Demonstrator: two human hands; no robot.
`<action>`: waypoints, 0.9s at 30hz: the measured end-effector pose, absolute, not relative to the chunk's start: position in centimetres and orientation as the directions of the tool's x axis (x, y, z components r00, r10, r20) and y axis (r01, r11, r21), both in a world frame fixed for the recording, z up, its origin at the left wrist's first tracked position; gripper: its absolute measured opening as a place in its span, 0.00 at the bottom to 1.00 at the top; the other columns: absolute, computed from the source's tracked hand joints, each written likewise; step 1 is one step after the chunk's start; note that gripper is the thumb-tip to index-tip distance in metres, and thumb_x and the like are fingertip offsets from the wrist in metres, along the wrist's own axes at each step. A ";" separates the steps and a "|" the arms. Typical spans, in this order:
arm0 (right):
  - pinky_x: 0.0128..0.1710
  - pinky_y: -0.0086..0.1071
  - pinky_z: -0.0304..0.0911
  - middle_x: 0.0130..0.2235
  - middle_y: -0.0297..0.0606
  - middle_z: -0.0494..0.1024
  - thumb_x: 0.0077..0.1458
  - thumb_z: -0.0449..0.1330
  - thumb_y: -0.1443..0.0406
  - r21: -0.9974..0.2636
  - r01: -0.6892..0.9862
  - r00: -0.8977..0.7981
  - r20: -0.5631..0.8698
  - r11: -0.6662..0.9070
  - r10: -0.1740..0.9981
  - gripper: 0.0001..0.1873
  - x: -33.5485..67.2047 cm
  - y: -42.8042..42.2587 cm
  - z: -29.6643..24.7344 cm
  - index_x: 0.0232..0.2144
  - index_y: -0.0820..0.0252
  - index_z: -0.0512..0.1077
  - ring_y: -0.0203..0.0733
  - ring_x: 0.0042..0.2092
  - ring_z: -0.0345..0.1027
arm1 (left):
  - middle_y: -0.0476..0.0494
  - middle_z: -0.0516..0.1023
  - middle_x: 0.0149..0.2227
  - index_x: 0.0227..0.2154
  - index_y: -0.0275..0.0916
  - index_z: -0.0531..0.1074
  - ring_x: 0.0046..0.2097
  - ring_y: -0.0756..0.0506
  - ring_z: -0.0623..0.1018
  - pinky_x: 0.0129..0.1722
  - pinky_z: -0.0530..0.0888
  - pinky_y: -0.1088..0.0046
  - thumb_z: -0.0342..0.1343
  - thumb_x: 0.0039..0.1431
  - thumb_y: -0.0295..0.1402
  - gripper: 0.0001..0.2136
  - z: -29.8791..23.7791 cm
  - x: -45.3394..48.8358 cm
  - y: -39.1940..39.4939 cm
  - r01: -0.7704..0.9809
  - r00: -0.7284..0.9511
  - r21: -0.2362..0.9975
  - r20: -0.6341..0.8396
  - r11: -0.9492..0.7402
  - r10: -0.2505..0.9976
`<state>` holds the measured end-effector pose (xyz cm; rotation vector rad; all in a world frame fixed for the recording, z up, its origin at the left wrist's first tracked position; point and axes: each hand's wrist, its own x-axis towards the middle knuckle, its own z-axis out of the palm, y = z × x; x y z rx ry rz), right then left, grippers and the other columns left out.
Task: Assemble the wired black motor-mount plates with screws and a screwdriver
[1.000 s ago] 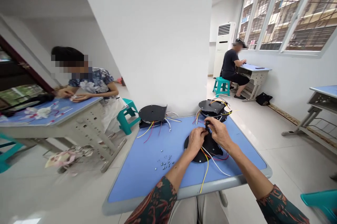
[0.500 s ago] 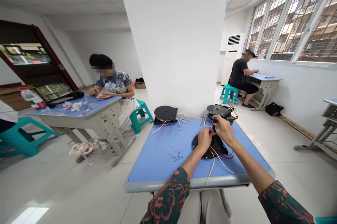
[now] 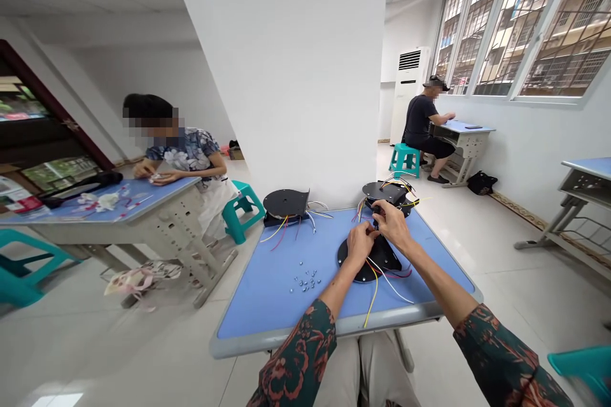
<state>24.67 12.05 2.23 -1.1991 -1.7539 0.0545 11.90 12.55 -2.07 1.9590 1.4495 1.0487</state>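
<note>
My right hand (image 3: 393, 223) is closed around a short black screwdriver (image 3: 376, 218), which stands nearly upright. Its tip points down at a black round-ended housing (image 3: 389, 256) lying on the desk. Beside the screwdriver's lower end, the fingers of my left hand (image 3: 359, 244) are pinched together over the housing. Whatever they hold is too small or hidden to name. Yellow, white and dark red wires trail from the housing toward me. Loose silver screws (image 3: 305, 282) lie scattered on the desk to its left.
The blue desk (image 3: 258, 305) has a grey rim and stands against a white pillar (image 3: 296, 76). Two more black wired housings sit at its back, one left (image 3: 286, 204) and one right (image 3: 377, 190). Two people work at other desks, left and far right.
The whole view has shifted, so the desk and hands appear slightly farther left. Both hands keep the same hold over the housing, with the screwdriver still upright.
</note>
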 end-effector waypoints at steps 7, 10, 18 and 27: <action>0.43 0.34 0.68 0.37 0.36 0.82 0.50 0.51 0.76 -0.569 0.543 -0.208 0.621 0.617 0.755 0.24 25.9 12.2 3.1 0.45 0.56 0.76 0.41 0.39 0.75 | 0.50 0.80 0.30 0.30 0.38 0.78 0.33 0.49 0.76 0.37 0.67 0.75 0.58 0.62 0.29 0.07 -2.3 11.6 13.0 0.446 0.199 0.831 0.269 -0.331 0.942; 0.43 0.34 0.69 0.39 0.38 0.82 0.58 0.49 0.72 -0.612 0.526 -0.157 0.612 0.590 0.775 0.21 25.9 11.9 3.0 0.47 0.56 0.76 0.41 0.39 0.76 | 0.51 0.79 0.28 0.27 0.38 0.76 0.32 0.49 0.75 0.36 0.66 0.75 0.60 0.61 0.29 0.06 -2.3 11.7 13.1 0.467 0.166 0.828 0.265 -0.312 0.950; 0.46 0.39 0.68 0.42 0.40 0.81 0.60 0.53 0.68 -0.556 0.632 -0.050 0.666 0.539 0.745 0.16 24.6 11.4 2.2 0.46 0.54 0.76 0.45 0.41 0.74 | 0.50 0.80 0.30 0.29 0.39 0.75 0.33 0.49 0.75 0.36 0.66 0.74 0.62 0.60 0.28 0.04 -2.6 11.8 13.1 0.521 0.153 0.793 0.277 -0.316 0.948; 0.41 0.39 0.68 0.38 0.41 0.79 0.54 0.56 0.72 -0.471 0.723 0.057 0.770 0.505 0.636 0.14 25.3 10.0 2.8 0.42 0.57 0.76 0.46 0.37 0.71 | 0.49 0.83 0.34 0.34 0.40 0.79 0.35 0.49 0.79 0.40 0.72 0.74 0.60 0.61 0.30 0.03 -2.8 11.4 13.3 0.331 0.181 0.883 0.286 -0.332 0.941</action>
